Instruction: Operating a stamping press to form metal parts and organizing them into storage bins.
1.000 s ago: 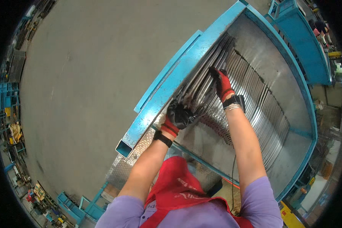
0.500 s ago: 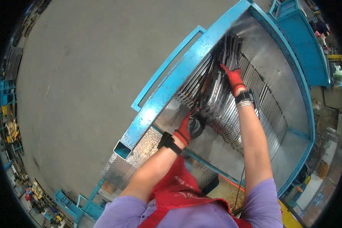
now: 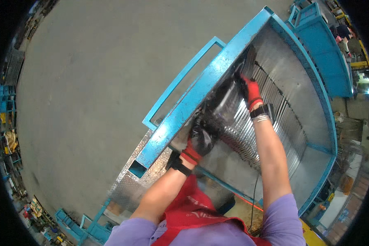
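Observation:
A blue-framed metal bin holds rows of long, thin metal bars. Across the stack, close to the bin's left rim, a bundle of dark, shiny bars is smeared by motion. My left hand, in a red and black glove, is closed round the bundle's near end. Towards the far end, my right hand, gloved alike, grips the bundle's right side. Its fingertips are partly hidden behind the dark metal. I cannot tell how many bars are in the bundle.
A blue handle juts out from the bin's left side. Patterned metal plate lies beside its near left corner. Another blue bin stands at the far right. A dark cable hangs near my right arm.
Both hands have shifted; the left moved leftward and the right slightly nearer. The bundle between them has moved towards the bin's left rim and now looks blurred.

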